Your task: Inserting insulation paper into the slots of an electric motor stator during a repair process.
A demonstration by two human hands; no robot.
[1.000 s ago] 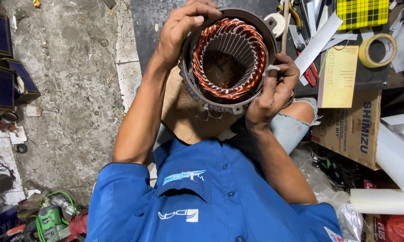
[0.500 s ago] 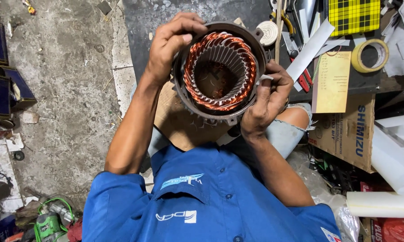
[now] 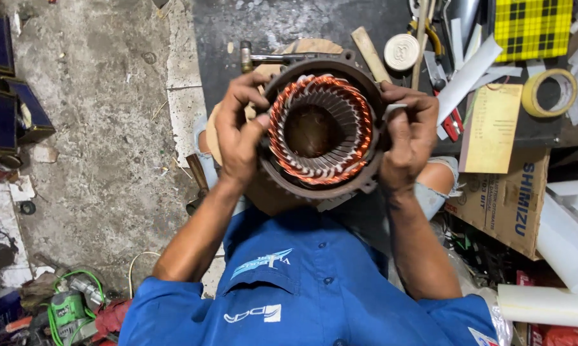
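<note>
Head view shows a round, dark cast-iron motor stator with copper-coloured windings (image 3: pixel 321 128) held up in front of the chest, above the lap and the wooden round block (image 3: pixel 302 48) that shows behind its top edge. The left hand (image 3: pixel 241 138) wraps the stator's left rim, fingers curled over the housing and the thumb pressed against the coil end on that side. The right hand (image 3: pixel 407 138) grips the stator's right rim, and its fingertips seem to pinch a small pale strip of insulating paper at the rim, though what exactly is pinched is hard to tell. As far as can be judged, the winding is well along: copper coils fill the ring all round, and pale slot liners show between the teeth. Lacing or tying of the coil ends is not visible, and a pale paper edge sticks out below the stator, so finishing appears to remain. The stator's bore faces straight up at the camera, so its long axis runs from the lap toward the head, and the ring looks nearly circular. To the right of the stator lie a yellow roll of tape (image 3: pixel 548 93), white paper strips (image 3: pixel 468 74) and a brown cardboard box (image 3: pixel 507 198); to its left is bare concrete floor (image 3: pixel 103 128).
</note>
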